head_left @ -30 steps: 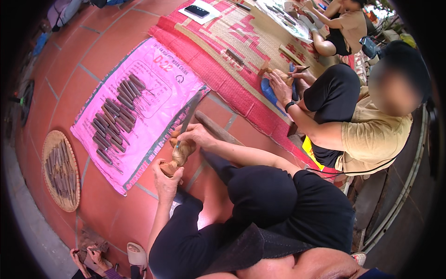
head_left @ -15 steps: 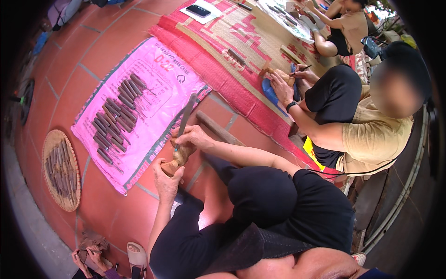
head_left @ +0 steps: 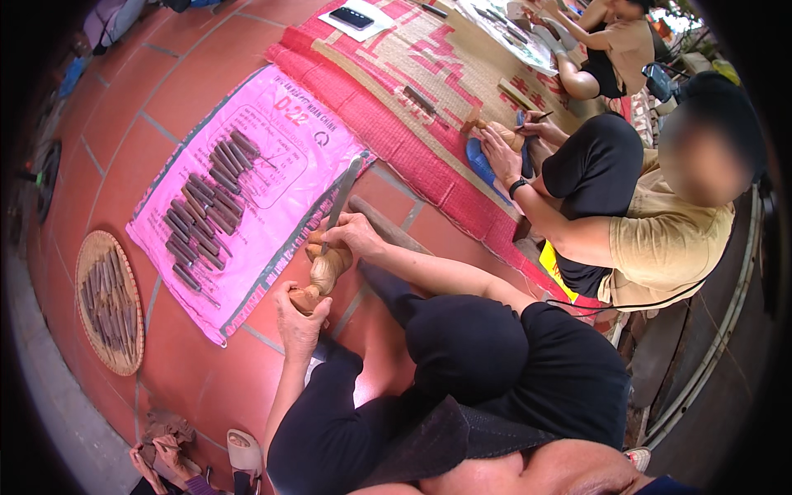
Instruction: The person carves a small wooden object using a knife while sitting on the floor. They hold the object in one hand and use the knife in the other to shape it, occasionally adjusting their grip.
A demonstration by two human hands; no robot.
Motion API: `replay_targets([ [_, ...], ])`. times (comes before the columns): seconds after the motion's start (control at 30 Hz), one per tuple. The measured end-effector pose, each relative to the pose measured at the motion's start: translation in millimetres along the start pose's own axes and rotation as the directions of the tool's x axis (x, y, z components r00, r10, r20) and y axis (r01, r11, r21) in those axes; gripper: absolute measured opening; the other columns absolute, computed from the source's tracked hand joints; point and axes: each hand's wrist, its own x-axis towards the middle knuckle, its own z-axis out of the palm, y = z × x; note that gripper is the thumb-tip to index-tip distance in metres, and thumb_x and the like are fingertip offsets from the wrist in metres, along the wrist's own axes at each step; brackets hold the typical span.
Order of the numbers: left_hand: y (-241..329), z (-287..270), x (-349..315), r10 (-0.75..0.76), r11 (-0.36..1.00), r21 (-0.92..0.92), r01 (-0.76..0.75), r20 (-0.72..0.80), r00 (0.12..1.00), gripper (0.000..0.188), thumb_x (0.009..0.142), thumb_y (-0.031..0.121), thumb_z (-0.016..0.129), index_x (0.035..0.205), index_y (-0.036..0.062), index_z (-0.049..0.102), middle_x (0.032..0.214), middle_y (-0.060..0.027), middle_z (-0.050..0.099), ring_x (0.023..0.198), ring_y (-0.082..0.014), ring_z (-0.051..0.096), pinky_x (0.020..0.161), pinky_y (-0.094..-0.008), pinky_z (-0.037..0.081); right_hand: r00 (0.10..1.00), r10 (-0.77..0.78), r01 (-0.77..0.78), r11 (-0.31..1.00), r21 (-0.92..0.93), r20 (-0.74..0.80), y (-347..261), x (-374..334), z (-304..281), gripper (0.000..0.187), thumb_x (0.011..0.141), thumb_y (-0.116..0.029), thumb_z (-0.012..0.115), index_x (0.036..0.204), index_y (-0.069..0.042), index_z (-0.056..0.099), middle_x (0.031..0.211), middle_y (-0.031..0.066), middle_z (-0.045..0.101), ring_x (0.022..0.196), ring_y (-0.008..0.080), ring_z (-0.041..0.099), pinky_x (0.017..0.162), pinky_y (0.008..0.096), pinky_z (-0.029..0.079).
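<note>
My left hand (head_left: 299, 327) is closed around the lower end of a light-brown wooden carving (head_left: 329, 269), a rounded figure tilted away from me above the tiles. My right hand (head_left: 356, 234) grips a long dark carving chisel (head_left: 341, 196) near its lower end. Its shaft points up and away, over the edge of the pink sheet. The chisel's thin lower end is at the far part of the carving, beside a small knob of wood. My right fingers partly hide where the blade meets the wood.
Several dark-handled tools (head_left: 202, 210) lie in rows on a pink printed sheet (head_left: 272, 177). More fill a round woven basket (head_left: 139, 330) at left. A wooden stick (head_left: 388, 224) lies beyond my right hand. At right, a person (head_left: 660, 239) works on another carving beside a red-patterned mat (head_left: 388, 140).
My right hand and the chisel have shifted slightly away and to the right along the carving, uncovering more of its middle. My left hand keeps its hold at nearly the same place.
</note>
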Motion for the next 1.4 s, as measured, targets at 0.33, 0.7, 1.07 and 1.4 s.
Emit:
replay_targets([
  [0.33, -7, 0, 1, 0.062, 0.976, 0.212, -0.057, -0.017, 0.998, 0.067, 0.069, 0.031, 0.082, 0.121, 0.0077, 0.046, 0.111, -0.015, 0.05, 0.094, -0.0299, 0.06, 0.08, -0.0425, 0.051, 0.999, -0.036, 0.035, 0.999, 0.034, 0.015, -3, 0, 7, 0.027, 0.075, -0.001, 0.069, 0.101, 0.004, 0.066, 0.095, 0.0116, 0.07, 0.088, 0.0185, 0.067, 0.082, 0.0317, 0.054],
  [0.7, -4, -1, 0, 0.026, 0.978, 0.209, -0.026, 0.007, 1.0, 0.067, 0.068, 0.035, 0.081, 0.119, 0.0081, 0.047, 0.111, -0.0144, 0.051, 0.099, -0.0321, 0.057, 0.083, -0.0441, 0.048, 0.999, -0.035, 0.035, 0.997, -0.069, 0.002, -15, -6, 9, 0.024, 0.075, -0.009, 0.071, 0.096, 0.002, 0.068, 0.089, 0.0083, 0.068, 0.083, 0.0142, 0.064, 0.079, 0.0285, 0.051],
  [1.07, -5, 1, 2, -0.011, 0.983, 0.186, 0.006, 0.025, 1.0, 0.067, 0.067, 0.035, 0.081, 0.119, 0.008, 0.047, 0.111, -0.014, 0.05, 0.101, -0.0323, 0.057, 0.084, -0.0438, 0.048, 0.999, -0.034, 0.035, 0.997, -0.071, 0.027, -8, -5, 7, 0.021, 0.076, -0.006, 0.069, 0.096, 0.001, 0.068, 0.09, 0.0073, 0.069, 0.083, 0.0146, 0.065, 0.077, 0.0306, 0.052],
  [1.4, 5, 1, 1, 0.034, 0.968, 0.249, -0.04, 0.03, 0.999, 0.065, 0.068, 0.031, 0.081, 0.118, 0.0059, 0.047, 0.112, -0.0142, 0.05, 0.101, -0.0305, 0.056, 0.086, -0.0417, 0.047, 0.998, -0.044, 0.05, 0.99, -0.132, 0.048, -2, -5, 7, 0.024, 0.076, -0.005, 0.07, 0.098, 0.002, 0.068, 0.088, 0.008, 0.069, 0.082, 0.0158, 0.065, 0.079, 0.0297, 0.051],
])
